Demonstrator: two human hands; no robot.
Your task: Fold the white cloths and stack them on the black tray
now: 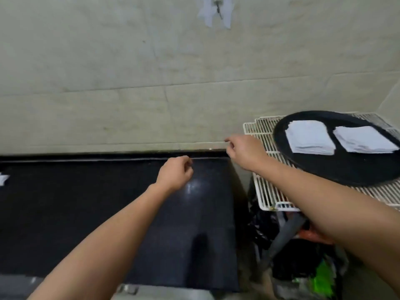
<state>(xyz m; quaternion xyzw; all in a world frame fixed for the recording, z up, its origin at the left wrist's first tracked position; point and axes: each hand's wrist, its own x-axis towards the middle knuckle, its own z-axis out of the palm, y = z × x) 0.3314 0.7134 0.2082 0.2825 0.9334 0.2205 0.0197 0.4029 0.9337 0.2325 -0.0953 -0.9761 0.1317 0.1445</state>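
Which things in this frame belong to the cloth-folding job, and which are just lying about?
Job: black tray; left stack of folded white cloths; right stack; left hand and right hand, both empty.
Lying about: white wire rack under the tray; black counter; clutter below the rack; taped fitting on the wall.

Likely home kitchen or utility corner. Polished black stone counter (pixel 108 213) against beige tiled wall (pixel 129 72). White wire rack (pixel 262 187) off counter's right edge carries black tray (pixel 324 169). Bags (pixel 303 263) heaped below rack. Taped hook (pixel 217 8) high on wall.
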